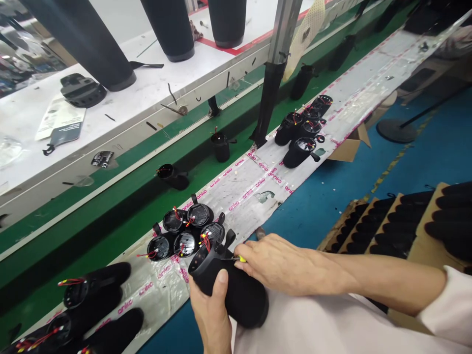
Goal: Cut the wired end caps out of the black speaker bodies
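Note:
My left hand (214, 314) is wrapped around a black fabric-covered speaker housing (239, 290), its thumb lying along the side. The housing is tilted, with its open end toward the upper left and a strap loop (229, 239) at its rim. In my right hand (273, 260), closed in a pinch, is a thin tool with a yellow handle (241, 258). The tool's slim shaft points left, against or just over the housing near the strap; I cannot tell which. Just beyond stand several similar housings (185, 244) with red wires sticking out of their open ends.
A plastic-covered ledge (239, 196) runs diagonally, with another group of housings (298, 151) farther along. Beside it a green conveyor belt (199, 182) carries single housings. A white shelf (155, 93) with tall black cylinders (165, 29) stands above. Cardboard trays (393, 226) of black cylinders are at right.

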### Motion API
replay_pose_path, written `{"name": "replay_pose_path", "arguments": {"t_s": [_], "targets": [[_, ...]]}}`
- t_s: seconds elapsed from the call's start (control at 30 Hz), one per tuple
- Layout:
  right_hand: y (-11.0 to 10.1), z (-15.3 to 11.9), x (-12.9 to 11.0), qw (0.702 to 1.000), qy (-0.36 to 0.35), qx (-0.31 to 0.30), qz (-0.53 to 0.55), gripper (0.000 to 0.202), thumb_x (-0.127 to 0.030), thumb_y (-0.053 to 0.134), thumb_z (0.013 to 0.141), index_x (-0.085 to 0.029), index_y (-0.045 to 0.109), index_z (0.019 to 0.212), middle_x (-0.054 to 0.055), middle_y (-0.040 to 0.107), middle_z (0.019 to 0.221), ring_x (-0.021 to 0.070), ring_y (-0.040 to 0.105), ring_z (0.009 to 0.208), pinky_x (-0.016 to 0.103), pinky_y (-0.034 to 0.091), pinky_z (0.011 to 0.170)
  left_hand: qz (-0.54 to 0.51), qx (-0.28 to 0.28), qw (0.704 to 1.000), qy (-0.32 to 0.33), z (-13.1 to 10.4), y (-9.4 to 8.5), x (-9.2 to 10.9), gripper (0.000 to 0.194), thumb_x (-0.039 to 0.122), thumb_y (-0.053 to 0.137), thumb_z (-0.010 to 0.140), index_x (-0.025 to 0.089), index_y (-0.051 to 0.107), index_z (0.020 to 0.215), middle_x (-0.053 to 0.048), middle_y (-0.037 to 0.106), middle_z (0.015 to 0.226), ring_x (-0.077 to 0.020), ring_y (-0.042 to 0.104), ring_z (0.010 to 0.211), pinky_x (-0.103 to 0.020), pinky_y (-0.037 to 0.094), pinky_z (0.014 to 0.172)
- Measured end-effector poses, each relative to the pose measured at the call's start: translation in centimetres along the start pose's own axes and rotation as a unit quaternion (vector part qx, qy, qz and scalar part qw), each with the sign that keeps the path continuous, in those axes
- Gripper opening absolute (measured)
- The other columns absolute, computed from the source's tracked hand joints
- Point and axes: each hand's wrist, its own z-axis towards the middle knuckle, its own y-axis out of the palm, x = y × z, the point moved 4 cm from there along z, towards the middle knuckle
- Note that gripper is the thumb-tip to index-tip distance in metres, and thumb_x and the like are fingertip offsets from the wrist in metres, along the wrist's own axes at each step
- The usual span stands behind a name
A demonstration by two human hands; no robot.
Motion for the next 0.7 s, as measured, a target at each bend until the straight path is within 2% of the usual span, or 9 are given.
{"name": "replay_pose_path", "arguments": {"t_s": [0.13,0.33,0.43,0.57,0.63,0.7], "targets": [[-0.1,0.1,-0.1,1.0,-0.007,0.006,-0.003,0.018,-0.032,0.044,0.109,-0.022,0.053,0.098,0.0,0.066,0.075,0.0205,0.065,0.062,0.034,0.033,0.06,0.137,0.039,0.99,0.022,-0.3,-0.4,0.8,0.078,0.064,0.082,0.069,0.022,0.057,0.13,-0.012,0.066,0.122,-0.0377,0.06,0.116,-0.056,0.043,0.106],[-0.2,0.2,-0.5,1.0,0.006,0.008,-0.013,0.02,-0.036,0.047,0.109,-0.021,0.055,0.097,-0.001,0.064,0.065,0.0208,0.064,0.054,0.033,0.031,0.055,0.179,0.052,0.982,0.017,-0.9,-0.4,1.5,0.078,0.068,0.08,0.068,0.024,0.054,0.127,-0.011,0.063,0.115,-0.0375,0.06,0.109,-0.055,0.045,0.097],[0.2,0.3,-1.1,0.999,0.001,0.017,-0.031,0.017,-0.032,0.048,0.108,-0.019,0.056,0.1,0.001,0.067,0.069,0.0214,0.066,0.056,0.034,0.032,0.055,0.207,0.077,0.975,0.02,-1.1,-0.5,1.7,0.073,0.069,0.08,0.066,0.025,0.057,0.12,-0.008,0.062,0.106,-0.0357,0.059,0.103,-0.055,0.044,0.095],[0.6,0.5,-1.4,0.999,0.023,0.009,-0.022,0.016,-0.029,0.048,0.109,-0.017,0.057,0.101,0.003,0.069,0.074,0.0217,0.068,0.061,0.035,0.032,0.055,0.187,0.116,0.975,0.001,-1.0,-0.7,1.3,0.075,0.065,0.086,0.057,0.026,0.057,0.113,-0.006,0.059,0.102,-0.0364,0.057,0.102,-0.062,0.039,0.102],[0.5,0.6,-1.3,0.999,0.03,-0.009,0.009,0.02,-0.033,0.047,0.109,-0.018,0.056,0.1,0.003,0.069,0.073,0.0219,0.068,0.061,0.035,0.031,0.055,0.14,0.109,0.984,-0.008,-1.0,-0.5,0.8,0.073,0.063,0.086,0.061,0.027,0.058,0.117,-0.006,0.06,0.107,-0.0365,0.057,0.108,-0.06,0.039,0.106],[0.2,0.7,-1.0,0.998,0.026,-0.019,0.056,0.021,-0.034,0.045,0.11,-0.019,0.055,0.099,0.002,0.07,0.077,0.021,0.067,0.063,0.035,0.03,0.056,0.065,0.077,0.995,-0.029,-1.0,-0.1,0.3,0.071,0.063,0.08,0.067,0.028,0.058,0.124,-0.007,0.063,0.112,-0.0352,0.06,0.111,-0.054,0.047,0.101]]}}
